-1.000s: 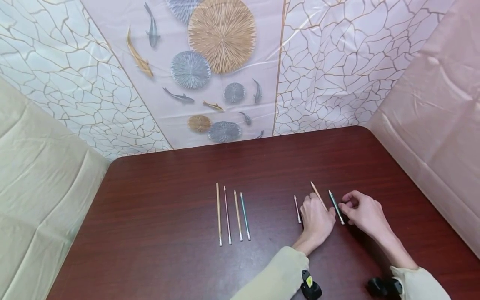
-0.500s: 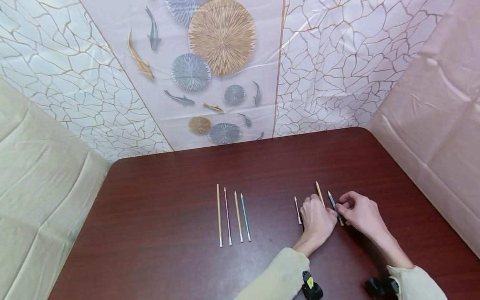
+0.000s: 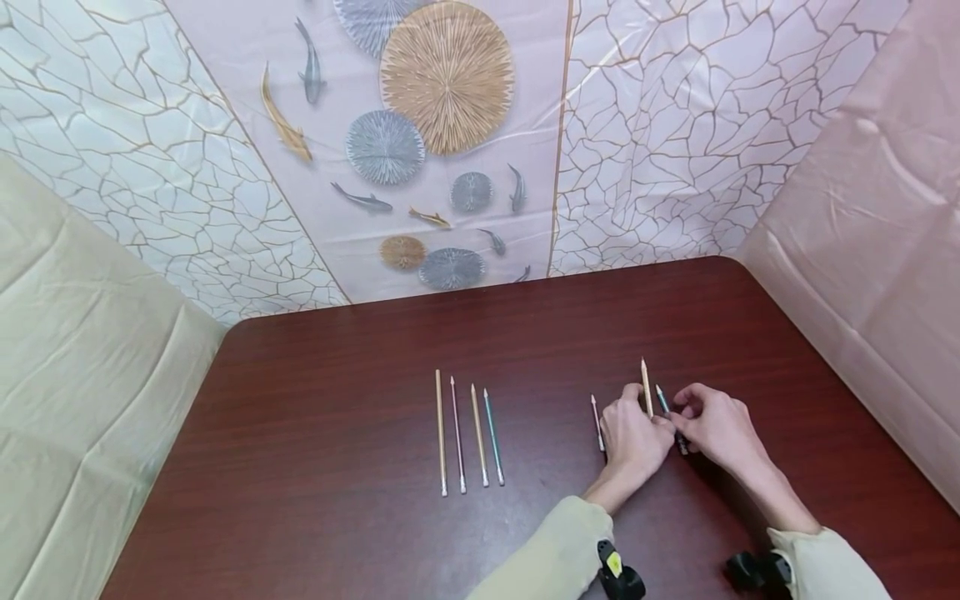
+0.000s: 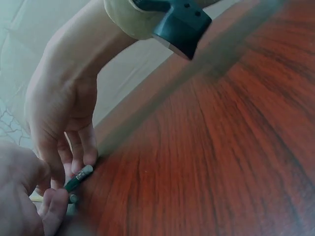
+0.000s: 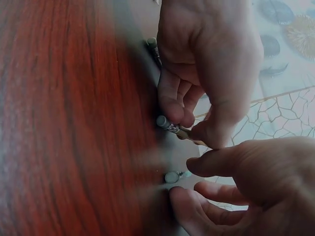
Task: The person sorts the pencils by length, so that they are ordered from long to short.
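My left hand pinches a short natural-wood pencil, its tip pointing away. In the right wrist view that pencil's eraser end sticks out below the left hand's fingers. Close on the right, my right hand has its thumb and curled fingers about a short dark green pencil. Its eraser shows between thumb and fingers in the right wrist view. A short maroon pencil lies just left of the left hand, apart from the fingers or barely beside them.
Left of the hands, several longer pencils lie side by side: a wooden one, a purplish one, a yellowish one and a teal one. The brown table meets patterned cloth behind it.
The natural-wood pencil in the left hand has swung from a leftward slant to nearly straight. My right hand has shifted slightly left, over the green pencil. The long pencils lie as before.
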`<state>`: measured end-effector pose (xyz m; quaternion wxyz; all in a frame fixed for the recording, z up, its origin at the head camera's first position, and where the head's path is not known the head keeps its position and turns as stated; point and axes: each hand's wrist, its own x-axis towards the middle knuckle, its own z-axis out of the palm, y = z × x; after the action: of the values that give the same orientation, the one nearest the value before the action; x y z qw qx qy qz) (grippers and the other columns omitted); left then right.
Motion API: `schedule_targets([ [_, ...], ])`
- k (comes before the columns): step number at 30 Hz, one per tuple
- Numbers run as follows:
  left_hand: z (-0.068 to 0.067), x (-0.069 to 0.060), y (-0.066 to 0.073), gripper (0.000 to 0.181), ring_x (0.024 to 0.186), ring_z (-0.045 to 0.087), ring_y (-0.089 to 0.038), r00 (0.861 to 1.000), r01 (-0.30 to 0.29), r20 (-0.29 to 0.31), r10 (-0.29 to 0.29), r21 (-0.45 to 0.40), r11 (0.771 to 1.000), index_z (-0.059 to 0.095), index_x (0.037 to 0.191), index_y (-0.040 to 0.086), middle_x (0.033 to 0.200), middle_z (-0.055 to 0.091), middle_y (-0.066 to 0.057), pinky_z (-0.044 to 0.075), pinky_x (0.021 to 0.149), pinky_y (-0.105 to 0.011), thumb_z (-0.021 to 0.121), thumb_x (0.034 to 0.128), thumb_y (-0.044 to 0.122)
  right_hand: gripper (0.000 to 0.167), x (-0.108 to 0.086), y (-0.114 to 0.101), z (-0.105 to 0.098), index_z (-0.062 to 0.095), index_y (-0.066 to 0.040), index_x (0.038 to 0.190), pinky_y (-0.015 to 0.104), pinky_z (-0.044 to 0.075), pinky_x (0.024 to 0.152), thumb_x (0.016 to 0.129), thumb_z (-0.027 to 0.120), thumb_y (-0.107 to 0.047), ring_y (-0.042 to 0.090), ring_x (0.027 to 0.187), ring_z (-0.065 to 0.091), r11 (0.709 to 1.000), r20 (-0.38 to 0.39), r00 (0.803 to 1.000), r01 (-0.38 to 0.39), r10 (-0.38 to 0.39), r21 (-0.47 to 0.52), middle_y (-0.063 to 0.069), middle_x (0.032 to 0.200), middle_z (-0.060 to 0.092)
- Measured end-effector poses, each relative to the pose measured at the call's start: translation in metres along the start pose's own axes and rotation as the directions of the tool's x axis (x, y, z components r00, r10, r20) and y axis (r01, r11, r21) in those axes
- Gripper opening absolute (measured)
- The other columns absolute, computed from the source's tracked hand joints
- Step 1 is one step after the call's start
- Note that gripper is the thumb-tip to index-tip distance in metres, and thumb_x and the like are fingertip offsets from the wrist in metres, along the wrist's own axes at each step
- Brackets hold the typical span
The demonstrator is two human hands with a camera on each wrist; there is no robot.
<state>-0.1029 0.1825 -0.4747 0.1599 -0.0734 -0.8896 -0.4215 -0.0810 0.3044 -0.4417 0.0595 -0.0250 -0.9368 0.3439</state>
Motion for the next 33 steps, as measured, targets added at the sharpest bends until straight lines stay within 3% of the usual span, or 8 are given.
schedule_targets([
  [5, -0.006, -0.001, 0.001, 0.04, 0.059, 0.063, -0.018, 1.0, 0.01, 0.014, -0.01, -0.047, 0.999, 0.073, 0.103, 0.019, 0.054, 0.055, 0.014, 0.04, 0.051, -0.026, 0.078, 0.0639, 0.014, 0.028, 0.001, -0.002, 0.001, 0.064, 0.006, 0.098, 0.031, 0.048, 0.048, 0.082, 0.078, -0.012, 0.014, 0.047, 0.059, 1.0, 0.013, 1.0, -0.008, 0.008, -0.014, 0.003, 0.072, 0.061],
  [12, -0.013, 0.001, 0.005, 0.031, 0.057, 0.062, -0.015, 0.999, -0.01, 0.042, 0.012, -0.052, 0.999, 0.071, 0.094, 0.022, 0.045, 0.047, 0.018, 0.036, 0.049, -0.024, 0.078, 0.0644, 0.015, 0.029, 0.005, -0.002, 0.0, 0.064, 0.005, 0.095, 0.035, 0.047, 0.057, 0.08, 0.078, -0.015, 0.012, 0.046, 0.057, 0.997, 0.043, 0.999, 0.013, -0.01, -0.08, 0.0, 0.07, 0.06],
  [16, -0.019, 0.004, 0.006, 0.032, 0.057, 0.059, -0.006, 0.992, 0.04, 0.119, -0.032, -0.071, 0.997, 0.073, 0.096, 0.021, 0.045, 0.048, 0.019, 0.037, 0.052, -0.02, 0.079, 0.0654, 0.015, 0.029, 0.007, -0.003, -0.001, 0.062, 0.008, 0.095, 0.036, 0.045, 0.057, 0.079, 0.076, -0.011, 0.013, 0.048, 0.057, 0.995, 0.056, 0.998, 0.014, -0.008, -0.099, 0.0, 0.07, 0.061],
  [20, -0.027, 0.008, 0.008, 0.045, 0.067, 0.063, 0.001, 0.967, 0.143, 0.227, -0.118, -0.098, 0.985, 0.075, 0.112, 0.019, 0.05, 0.057, 0.02, 0.044, 0.07, -0.017, 0.084, 0.0679, 0.021, 0.03, 0.009, -0.003, -0.001, 0.061, 0.009, 0.095, 0.041, 0.047, 0.06, 0.076, 0.075, -0.009, 0.016, 0.057, 0.058, 0.991, 0.06, 0.998, 0.008, 0.0, -0.132, 0.0, 0.069, 0.064],
  [22, -0.031, 0.01, 0.008, 0.052, 0.071, 0.064, 0.003, 0.951, 0.193, 0.265, -0.159, -0.108, 0.975, 0.074, 0.118, 0.018, 0.053, 0.06, 0.02, 0.045, 0.082, -0.018, 0.086, 0.0676, 0.023, 0.031, 0.009, -0.003, -0.001, 0.061, 0.009, 0.094, 0.042, 0.047, 0.061, 0.075, 0.076, -0.011, 0.018, 0.061, 0.059, 0.99, 0.064, 0.998, 0.001, 0.008, -0.142, 0.0, 0.069, 0.064],
  [24, -0.034, 0.011, 0.008, 0.054, 0.07, 0.063, 0.004, 0.941, 0.217, 0.29, -0.176, -0.118, 0.969, 0.074, 0.12, 0.018, 0.053, 0.061, 0.018, 0.044, 0.086, -0.018, 0.085, 0.0674, 0.02, 0.031, 0.009, -0.003, -0.002, 0.061, 0.008, 0.094, 0.041, 0.046, 0.061, 0.074, 0.075, -0.012, 0.018, 0.064, 0.058, 0.99, 0.066, 0.998, -0.013, 0.022, -0.141, 0.0, 0.07, 0.064],
  [29, -0.042, 0.014, 0.003, 0.062, 0.045, 0.055, 0.004, 0.909, 0.299, 0.353, -0.22, -0.184, 0.937, 0.069, 0.128, 0.017, 0.049, 0.057, 0.016, 0.044, 0.071, -0.014, 0.078, 0.0675, 0.007, 0.036, 0.006, -0.003, -0.005, 0.059, 0.01, 0.102, 0.034, 0.045, 0.057, 0.073, 0.071, -0.008, 0.015, 0.057, 0.057, 0.997, 0.087, 0.995, -0.047, 0.053, -0.068, 0.001, 0.072, 0.062],
  [33, -0.048, 0.015, -0.004, 0.066, 0.036, 0.053, 0.0, 0.89, 0.344, 0.386, -0.243, -0.216, 0.914, 0.066, 0.132, 0.014, 0.049, 0.057, 0.016, 0.044, 0.07, -0.014, 0.077, 0.0685, 0.004, 0.04, 0.004, -0.002, -0.006, 0.057, 0.011, 0.108, 0.03, 0.046, 0.053, 0.074, 0.07, -0.005, 0.015, 0.053, 0.059, 0.999, 0.099, 0.994, -0.054, 0.054, -0.003, 0.001, 0.073, 0.063],
])
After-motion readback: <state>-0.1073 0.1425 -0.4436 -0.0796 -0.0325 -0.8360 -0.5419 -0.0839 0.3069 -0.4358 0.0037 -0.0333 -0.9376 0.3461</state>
